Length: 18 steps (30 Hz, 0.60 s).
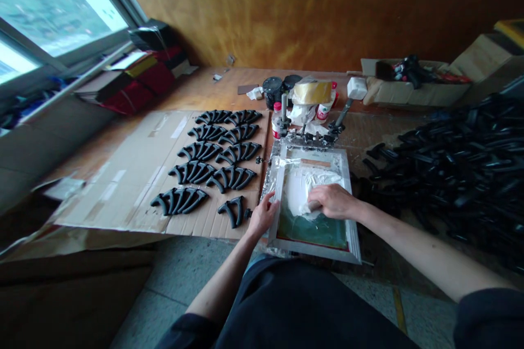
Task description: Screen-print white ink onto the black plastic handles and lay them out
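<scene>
Across our wooden counter (204, 87), black parts (188, 173) lie in rows left of a silvery frame (319, 250). Our right hand (333, 200) grips a white cloth (318, 179) within it; whether our left hand (262, 216) grips its edge, we cannot tell.

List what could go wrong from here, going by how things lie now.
The white cloth is bunched under the right hand, so a loose fold might snag or smear as it rubs the panel inside the frame.

The left hand is at the frame's left edge, close to the nearest black pieces; a careless elbow or wrist could knock them out of line.
</scene>
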Each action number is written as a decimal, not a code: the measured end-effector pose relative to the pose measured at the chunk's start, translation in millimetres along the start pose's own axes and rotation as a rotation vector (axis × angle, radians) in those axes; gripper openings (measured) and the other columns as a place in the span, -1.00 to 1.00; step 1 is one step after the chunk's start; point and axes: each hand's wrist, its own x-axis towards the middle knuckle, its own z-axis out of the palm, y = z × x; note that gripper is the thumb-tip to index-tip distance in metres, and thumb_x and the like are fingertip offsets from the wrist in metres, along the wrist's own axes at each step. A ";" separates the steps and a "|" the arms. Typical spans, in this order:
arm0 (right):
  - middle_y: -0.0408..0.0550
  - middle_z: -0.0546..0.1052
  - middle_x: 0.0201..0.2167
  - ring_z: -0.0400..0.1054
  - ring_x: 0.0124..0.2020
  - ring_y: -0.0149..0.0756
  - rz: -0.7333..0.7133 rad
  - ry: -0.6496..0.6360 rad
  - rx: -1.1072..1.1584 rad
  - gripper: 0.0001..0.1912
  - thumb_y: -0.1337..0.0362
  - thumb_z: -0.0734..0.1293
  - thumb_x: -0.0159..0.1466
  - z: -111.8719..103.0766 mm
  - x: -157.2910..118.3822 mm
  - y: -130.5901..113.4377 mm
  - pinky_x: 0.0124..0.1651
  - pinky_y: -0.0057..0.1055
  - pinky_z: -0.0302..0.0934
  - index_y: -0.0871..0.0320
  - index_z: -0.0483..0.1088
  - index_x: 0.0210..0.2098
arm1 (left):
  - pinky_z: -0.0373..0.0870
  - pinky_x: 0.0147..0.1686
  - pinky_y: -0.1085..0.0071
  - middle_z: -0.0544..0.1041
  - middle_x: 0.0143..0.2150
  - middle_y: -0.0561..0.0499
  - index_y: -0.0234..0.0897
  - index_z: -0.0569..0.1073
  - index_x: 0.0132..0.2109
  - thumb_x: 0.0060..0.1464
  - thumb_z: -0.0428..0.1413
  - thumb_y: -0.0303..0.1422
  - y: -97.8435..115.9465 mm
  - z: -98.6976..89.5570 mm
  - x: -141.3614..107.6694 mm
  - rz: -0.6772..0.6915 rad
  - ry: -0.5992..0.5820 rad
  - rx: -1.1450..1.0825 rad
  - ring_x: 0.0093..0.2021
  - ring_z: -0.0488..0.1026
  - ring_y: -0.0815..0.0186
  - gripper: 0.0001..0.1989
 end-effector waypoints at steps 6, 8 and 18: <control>0.03 0.54 -0.07 0.39 -0.10 -0.18 -0.048 0.182 -0.064 -0.58 0.57 0.20 0.12 30.9 -12.4 -11.1 -0.05 -0.30 0.25 0.17 0.47 -0.09 | 0.24 -0.43 0.46 0.39 -0.48 0.08 -0.20 0.41 0.13 0.14 0.01 -0.09 8.9 -5.6 -4.6 -0.022 0.021 -0.050 -0.46 0.35 0.32 -0.52; -0.02 0.56 -0.13 0.41 -0.13 -0.21 -0.063 0.141 -0.013 -0.61 0.55 0.24 0.12 29.8 -18.0 -12.5 -0.07 -0.32 0.26 0.13 0.48 -0.12 | 0.24 -0.44 0.46 0.39 -0.49 0.08 -0.19 0.42 0.12 0.12 0.03 -0.09 10.7 -6.2 -5.8 -0.033 0.028 -0.073 -0.47 0.34 0.33 -0.52; -0.07 0.56 -0.17 0.43 -0.30 -0.27 0.416 0.498 0.100 -0.50 0.14 0.36 0.22 -63.5 34.8 54.7 -0.18 -0.33 0.29 0.00 0.34 0.15 | 0.11 -0.57 0.54 0.37 -0.48 0.11 -0.24 0.42 0.10 0.09 0.07 -0.02 60.5 -40.9 -21.5 0.029 -0.063 -0.443 -0.56 0.20 0.45 -0.48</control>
